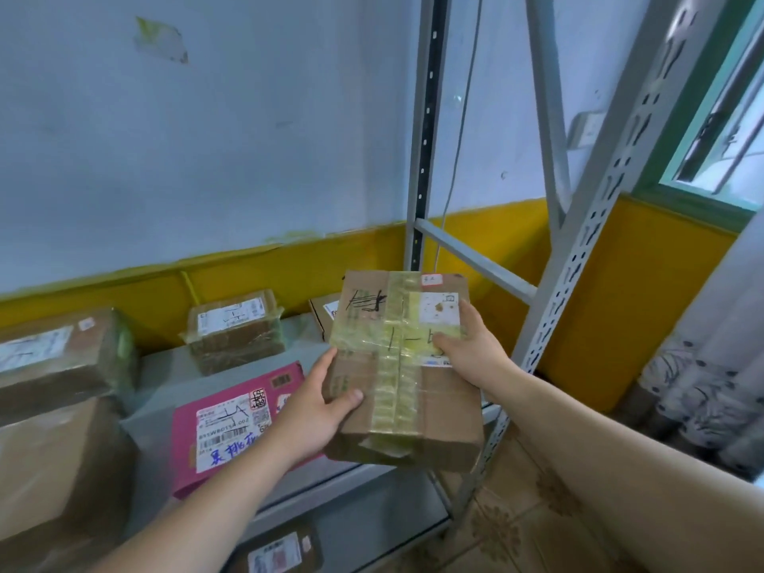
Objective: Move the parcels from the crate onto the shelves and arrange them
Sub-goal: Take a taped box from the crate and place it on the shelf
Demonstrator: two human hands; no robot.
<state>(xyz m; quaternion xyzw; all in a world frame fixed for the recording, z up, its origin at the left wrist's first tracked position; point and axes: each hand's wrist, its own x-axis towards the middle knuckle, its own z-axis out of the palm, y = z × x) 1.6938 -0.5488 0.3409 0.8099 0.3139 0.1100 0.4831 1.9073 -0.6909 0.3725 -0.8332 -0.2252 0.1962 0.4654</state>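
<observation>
cardboard parcel (403, 378) clamped in our grip, left hand (320, 411) and right hand (475, 349) on its sides, above the shelf (165, 378).

The held box (403, 374) hides most of the small carton (323, 312) behind it and a corner of the pink parcel (231, 423). At the left edge, the stacked boxes (53, 407) are cut off, and their labels are too blurred to read. The parcel on the lower shelf (277, 552) runs off the bottom edge.
</observation>
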